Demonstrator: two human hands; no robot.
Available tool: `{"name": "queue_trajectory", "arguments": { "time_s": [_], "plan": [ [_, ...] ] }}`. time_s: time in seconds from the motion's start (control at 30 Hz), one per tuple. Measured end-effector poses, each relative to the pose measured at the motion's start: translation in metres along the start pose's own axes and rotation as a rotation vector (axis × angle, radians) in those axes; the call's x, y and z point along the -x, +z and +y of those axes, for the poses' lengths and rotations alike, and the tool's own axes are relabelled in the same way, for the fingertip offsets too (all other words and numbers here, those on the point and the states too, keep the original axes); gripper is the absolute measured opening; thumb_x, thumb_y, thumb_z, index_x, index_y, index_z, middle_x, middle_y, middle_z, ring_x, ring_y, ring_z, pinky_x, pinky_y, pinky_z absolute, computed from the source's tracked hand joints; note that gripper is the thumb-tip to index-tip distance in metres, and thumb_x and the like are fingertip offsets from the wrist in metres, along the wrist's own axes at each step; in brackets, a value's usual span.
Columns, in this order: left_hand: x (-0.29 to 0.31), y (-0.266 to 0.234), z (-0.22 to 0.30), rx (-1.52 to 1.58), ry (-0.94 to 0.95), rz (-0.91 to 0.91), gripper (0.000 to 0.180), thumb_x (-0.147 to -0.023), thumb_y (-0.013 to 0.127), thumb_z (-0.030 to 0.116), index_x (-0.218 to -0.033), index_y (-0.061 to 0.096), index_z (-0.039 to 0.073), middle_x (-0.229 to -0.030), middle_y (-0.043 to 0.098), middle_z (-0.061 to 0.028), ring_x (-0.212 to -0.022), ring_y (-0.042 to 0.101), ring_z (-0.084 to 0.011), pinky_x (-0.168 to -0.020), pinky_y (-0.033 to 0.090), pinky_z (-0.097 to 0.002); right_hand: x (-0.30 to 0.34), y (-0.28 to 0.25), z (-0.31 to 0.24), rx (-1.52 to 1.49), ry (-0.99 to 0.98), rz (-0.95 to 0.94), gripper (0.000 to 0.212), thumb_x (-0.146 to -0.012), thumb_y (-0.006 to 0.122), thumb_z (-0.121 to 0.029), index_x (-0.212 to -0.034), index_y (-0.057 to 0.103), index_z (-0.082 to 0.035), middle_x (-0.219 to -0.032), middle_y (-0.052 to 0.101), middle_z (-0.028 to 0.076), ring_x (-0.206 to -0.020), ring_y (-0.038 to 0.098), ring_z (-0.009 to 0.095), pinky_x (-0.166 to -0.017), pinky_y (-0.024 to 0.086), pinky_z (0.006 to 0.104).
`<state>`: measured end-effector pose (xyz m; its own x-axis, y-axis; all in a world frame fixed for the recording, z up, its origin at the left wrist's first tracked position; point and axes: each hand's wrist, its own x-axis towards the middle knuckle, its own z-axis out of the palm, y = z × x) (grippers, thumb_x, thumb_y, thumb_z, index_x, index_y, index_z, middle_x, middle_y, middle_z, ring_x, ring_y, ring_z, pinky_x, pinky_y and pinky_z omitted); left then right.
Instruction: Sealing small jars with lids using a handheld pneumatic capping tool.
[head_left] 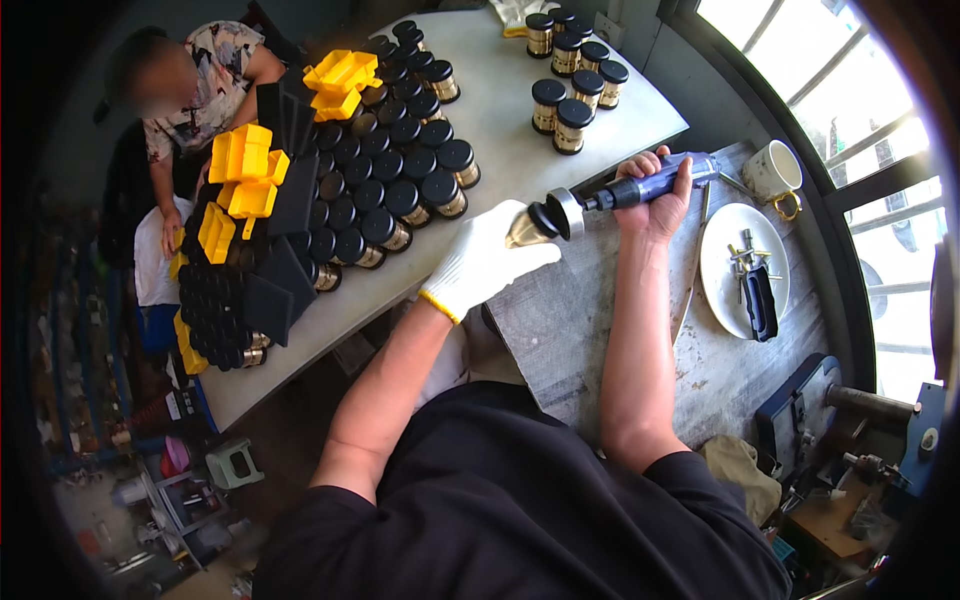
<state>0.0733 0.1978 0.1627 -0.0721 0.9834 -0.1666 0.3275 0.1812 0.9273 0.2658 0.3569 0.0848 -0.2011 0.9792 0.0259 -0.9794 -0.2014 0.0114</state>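
Note:
My left hand (478, 258), in a white knitted glove with a yellow cuff, is closed round a gold cylinder with a black cap (532, 228), held tilted. My bare right hand (652, 208) grips a blue handheld power driver (668, 181). A round metal cup (567, 214) at the driver's tip is against or very near the black cap; I cannot tell whether they touch. Both hands are above a worn grey board (560, 325). Many similar black-capped cylinders (385, 229) stand in close rows on the white table (500, 120) to the left.
A smaller group of capped cylinders (573, 125) stands at the far right of the table. Yellow plastic bins (240, 155) sit at the left, where a person (215, 85) sits. Right of me are a white plate (718, 255) with metal parts, a mug (772, 172) and a machine (800, 410).

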Motion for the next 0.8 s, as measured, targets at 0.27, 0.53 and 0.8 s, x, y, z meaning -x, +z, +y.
{"name": "queue_trajectory", "arguments": {
  "time_s": [0.27, 0.53, 0.8],
  "plan": [
    [-0.012, 0.000, -0.005, -0.556, 0.245, 0.021, 0.038, -0.075, 0.078, 0.034, -0.091, 0.064, 0.002, -0.085, 0.067, -0.0200, -0.082, 0.065, -0.0400, -0.070, 0.053, -0.0433, -0.002, -0.002, 0.004, 0.217, -0.003, -0.035, 0.029, -0.093, 0.067, -0.032, -0.101, 0.055, -0.008, -0.074, 0.052, 0.004, -0.067, 0.053, 0.018, -0.066, 0.046, 0.0308],
    [-0.017, 0.002, -0.007, -0.597, 0.234, 0.030, 0.038, -0.075, 0.078, 0.034, -0.091, 0.064, 0.003, -0.086, 0.068, -0.0200, -0.083, 0.065, -0.0404, -0.072, 0.053, -0.0441, -0.001, -0.002, 0.004, 0.210, -0.003, -0.028, 0.030, -0.094, 0.065, -0.033, -0.104, 0.054, -0.007, -0.076, 0.053, 0.004, -0.069, 0.053, 0.019, -0.067, 0.047, 0.0317],
    [-0.021, -0.004, -0.015, -0.358, 0.132, -0.046, 0.038, -0.074, 0.082, 0.026, -0.098, 0.064, 0.002, -0.083, 0.066, -0.0103, -0.079, 0.066, -0.0259, -0.074, 0.053, -0.0354, 0.000, -0.002, 0.005, 0.147, 0.008, -0.013, 0.033, -0.095, 0.064, -0.036, -0.107, 0.054, -0.007, -0.077, 0.052, 0.004, -0.069, 0.051, 0.018, -0.069, 0.045, 0.0316]
  ]
}}
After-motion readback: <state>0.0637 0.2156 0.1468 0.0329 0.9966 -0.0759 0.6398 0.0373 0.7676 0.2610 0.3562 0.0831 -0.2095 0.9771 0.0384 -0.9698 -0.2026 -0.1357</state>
